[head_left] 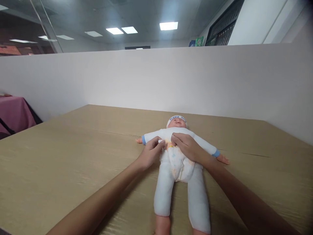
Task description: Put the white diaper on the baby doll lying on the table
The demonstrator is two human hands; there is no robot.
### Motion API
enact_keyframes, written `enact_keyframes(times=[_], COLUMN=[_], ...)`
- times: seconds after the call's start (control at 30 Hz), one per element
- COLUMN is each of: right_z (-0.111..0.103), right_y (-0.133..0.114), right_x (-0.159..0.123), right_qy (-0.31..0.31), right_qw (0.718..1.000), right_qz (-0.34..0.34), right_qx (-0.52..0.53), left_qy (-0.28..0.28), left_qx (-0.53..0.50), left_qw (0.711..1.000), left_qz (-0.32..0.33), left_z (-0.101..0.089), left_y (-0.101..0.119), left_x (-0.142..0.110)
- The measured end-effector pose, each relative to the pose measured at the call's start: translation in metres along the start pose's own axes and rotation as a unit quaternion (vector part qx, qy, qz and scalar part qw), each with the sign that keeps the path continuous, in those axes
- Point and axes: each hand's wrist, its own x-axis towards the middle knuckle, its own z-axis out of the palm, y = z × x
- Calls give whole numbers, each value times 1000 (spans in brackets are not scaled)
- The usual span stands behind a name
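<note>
A baby doll in white clothes with blue cuffs lies on its back on the tan tabletop, head away from me. It wears a white headband with blue lettering. Around its hips is a white diaper with pale coloured prints and a yellow-orange waist. My left hand is at the diaper's left side, thumb and fingers pinching a white tab at the waist. My right hand lies over the right of the waist, its fingers curled against the diaper's front edge. What the right fingertips grip is partly hidden.
The tan-covered table spreads around the doll on both sides. A white partition rises behind its far edge. At the far left, a chair or bag-like item with pink cloth stands beyond the table.
</note>
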Motion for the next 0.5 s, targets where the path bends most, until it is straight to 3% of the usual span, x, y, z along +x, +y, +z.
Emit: enact_keyframes(times=[0.23, 0.5], right_z=[-3, -9], right_y=[-2, -14], right_x=[1, 0], right_qy=[-1, -17], right_qw=[999, 1000], right_qz=[-5, 22], right_qx=[41, 11], left_qy=[6, -28], left_qx=[85, 64], left_qw=[996, 994], left_qz=[18, 86], left_z=[22, 17], left_y=[8, -4], left_x=[21, 19])
